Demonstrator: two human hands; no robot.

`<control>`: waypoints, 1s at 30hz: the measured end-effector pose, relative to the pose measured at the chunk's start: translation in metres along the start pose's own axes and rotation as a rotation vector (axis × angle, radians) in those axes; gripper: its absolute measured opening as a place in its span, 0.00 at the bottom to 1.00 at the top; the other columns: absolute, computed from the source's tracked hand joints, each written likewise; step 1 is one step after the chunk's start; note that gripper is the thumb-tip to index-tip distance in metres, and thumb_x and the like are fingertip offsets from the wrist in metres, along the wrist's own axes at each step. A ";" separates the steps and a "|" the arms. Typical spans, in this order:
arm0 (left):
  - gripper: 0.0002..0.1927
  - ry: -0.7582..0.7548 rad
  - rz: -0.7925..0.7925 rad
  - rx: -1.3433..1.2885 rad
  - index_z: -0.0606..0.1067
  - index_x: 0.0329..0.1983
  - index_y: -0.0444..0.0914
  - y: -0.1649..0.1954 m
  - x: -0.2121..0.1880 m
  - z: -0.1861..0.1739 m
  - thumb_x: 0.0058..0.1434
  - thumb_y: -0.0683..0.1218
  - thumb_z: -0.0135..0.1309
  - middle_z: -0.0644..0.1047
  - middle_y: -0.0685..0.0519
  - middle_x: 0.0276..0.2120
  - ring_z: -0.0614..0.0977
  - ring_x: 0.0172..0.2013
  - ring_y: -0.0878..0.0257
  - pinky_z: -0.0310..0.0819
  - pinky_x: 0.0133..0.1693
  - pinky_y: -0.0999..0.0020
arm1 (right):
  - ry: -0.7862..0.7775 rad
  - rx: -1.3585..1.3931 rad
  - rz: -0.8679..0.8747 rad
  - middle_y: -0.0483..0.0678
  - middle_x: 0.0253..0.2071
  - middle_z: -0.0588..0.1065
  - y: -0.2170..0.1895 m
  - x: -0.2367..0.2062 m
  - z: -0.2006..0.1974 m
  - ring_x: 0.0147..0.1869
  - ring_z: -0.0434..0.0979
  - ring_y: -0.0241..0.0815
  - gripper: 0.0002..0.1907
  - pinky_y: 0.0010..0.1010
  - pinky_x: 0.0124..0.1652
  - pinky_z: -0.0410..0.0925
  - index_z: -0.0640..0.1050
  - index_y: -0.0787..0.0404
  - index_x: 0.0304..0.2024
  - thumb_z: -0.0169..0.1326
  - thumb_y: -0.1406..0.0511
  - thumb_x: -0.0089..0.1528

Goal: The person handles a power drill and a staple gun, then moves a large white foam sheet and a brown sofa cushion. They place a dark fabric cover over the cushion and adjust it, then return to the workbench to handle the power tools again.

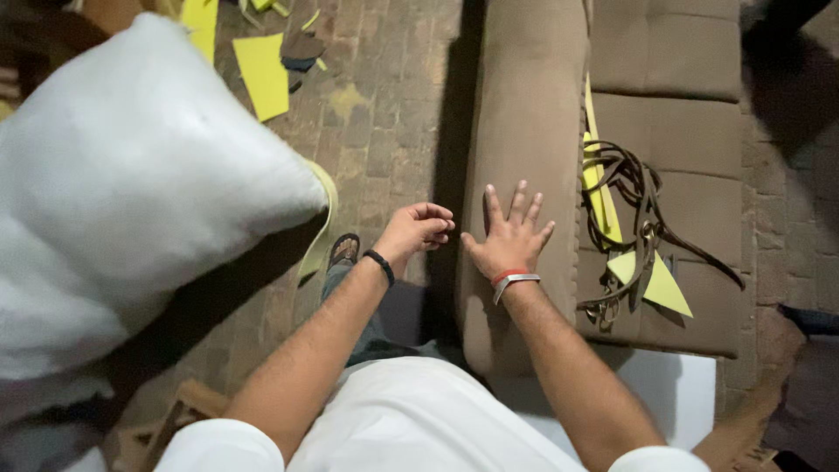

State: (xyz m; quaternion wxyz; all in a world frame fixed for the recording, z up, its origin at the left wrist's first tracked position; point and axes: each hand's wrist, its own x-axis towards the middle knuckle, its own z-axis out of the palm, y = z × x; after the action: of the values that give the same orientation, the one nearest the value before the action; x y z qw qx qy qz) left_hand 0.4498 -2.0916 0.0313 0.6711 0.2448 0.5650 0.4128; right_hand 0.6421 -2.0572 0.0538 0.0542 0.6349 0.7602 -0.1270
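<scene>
My right hand (511,234) lies flat with fingers spread on the padded arm of a brown sofa (524,131). It holds nothing and wears a red and a silver band at the wrist. My left hand (418,229) hovers just left of the sofa arm with fingers curled in loosely; nothing shows inside it. A black band circles that wrist. On the sofa seat to the right lies a tangle of brown leather straps (638,218) over yellow sheet pieces (660,284).
A big white stuffed sack (131,192) fills the left side. Yellow sheet scraps (262,74) lie on the brick floor (384,122) at the top. My sandalled foot (343,252) rests on the floor below the sack's edge. A white board (664,393) lies at the sofa's front.
</scene>
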 end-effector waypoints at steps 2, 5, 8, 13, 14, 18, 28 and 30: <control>0.08 -0.038 -0.005 0.035 0.79 0.46 0.40 0.020 0.021 -0.015 0.63 0.42 0.58 0.83 0.55 0.38 0.83 0.34 0.67 0.78 0.38 0.71 | 0.021 -0.006 0.046 0.54 0.80 0.37 -0.007 0.016 -0.001 0.82 0.33 0.63 0.54 0.73 0.67 0.41 0.48 0.33 0.77 0.58 0.38 0.53; 0.09 -0.114 -0.018 0.072 0.79 0.46 0.40 0.051 0.048 -0.045 0.63 0.42 0.58 0.84 0.55 0.38 0.83 0.35 0.67 0.78 0.38 0.71 | 0.049 -0.002 0.171 0.53 0.81 0.39 -0.017 0.040 0.001 0.82 0.35 0.62 0.55 0.73 0.67 0.42 0.47 0.34 0.77 0.58 0.38 0.54; 0.09 -0.214 -0.043 0.011 0.78 0.46 0.40 0.088 0.075 -0.085 0.63 0.42 0.58 0.83 0.54 0.38 0.83 0.34 0.65 0.79 0.39 0.69 | 0.113 0.011 0.339 0.53 0.81 0.39 -0.026 0.069 0.006 0.82 0.36 0.62 0.58 0.74 0.67 0.43 0.45 0.37 0.79 0.59 0.39 0.54; 0.08 -0.189 -0.058 -0.032 0.77 0.46 0.41 0.155 0.093 -0.212 0.64 0.43 0.57 0.83 0.54 0.37 0.83 0.34 0.65 0.79 0.40 0.67 | 0.105 0.036 0.631 0.54 0.81 0.38 -0.073 0.111 0.012 0.82 0.34 0.65 0.63 0.73 0.68 0.41 0.42 0.38 0.79 0.63 0.40 0.51; 0.08 -0.220 -0.057 -0.059 0.77 0.46 0.42 0.167 0.098 -0.233 0.63 0.43 0.57 0.83 0.54 0.38 0.83 0.35 0.65 0.79 0.40 0.67 | 0.116 0.073 0.693 0.55 0.81 0.38 -0.077 0.117 0.007 0.83 0.35 0.65 0.63 0.72 0.69 0.42 0.42 0.37 0.79 0.64 0.41 0.51; 0.08 -0.198 0.007 -0.152 0.76 0.47 0.43 0.219 0.113 -0.325 0.65 0.43 0.57 0.82 0.54 0.38 0.82 0.34 0.65 0.78 0.40 0.66 | 0.090 0.079 0.788 0.56 0.81 0.36 -0.104 0.140 -0.004 0.83 0.33 0.65 0.70 0.69 0.70 0.39 0.38 0.38 0.80 0.67 0.42 0.48; 0.07 -0.197 0.022 -0.210 0.76 0.45 0.44 0.278 0.161 -0.389 0.64 0.43 0.56 0.83 0.54 0.38 0.83 0.34 0.64 0.78 0.39 0.66 | 0.051 0.112 0.968 0.56 0.80 0.35 -0.135 0.156 -0.002 0.82 0.32 0.63 0.66 0.66 0.71 0.37 0.41 0.38 0.78 0.63 0.36 0.48; 0.07 -0.199 0.011 -0.224 0.76 0.45 0.45 0.292 0.169 -0.394 0.64 0.44 0.56 0.83 0.55 0.38 0.83 0.34 0.64 0.77 0.40 0.66 | 0.048 0.198 0.997 0.54 0.81 0.37 -0.135 0.162 -0.009 0.83 0.33 0.63 0.62 0.67 0.71 0.39 0.45 0.34 0.79 0.62 0.37 0.49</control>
State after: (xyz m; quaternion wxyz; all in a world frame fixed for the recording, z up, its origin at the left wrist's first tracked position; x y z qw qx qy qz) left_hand -0.0060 -1.8475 0.0741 0.7446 0.2115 0.4447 0.4506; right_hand 0.4798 -1.9222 0.0401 0.0304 0.9254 0.3499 -0.1425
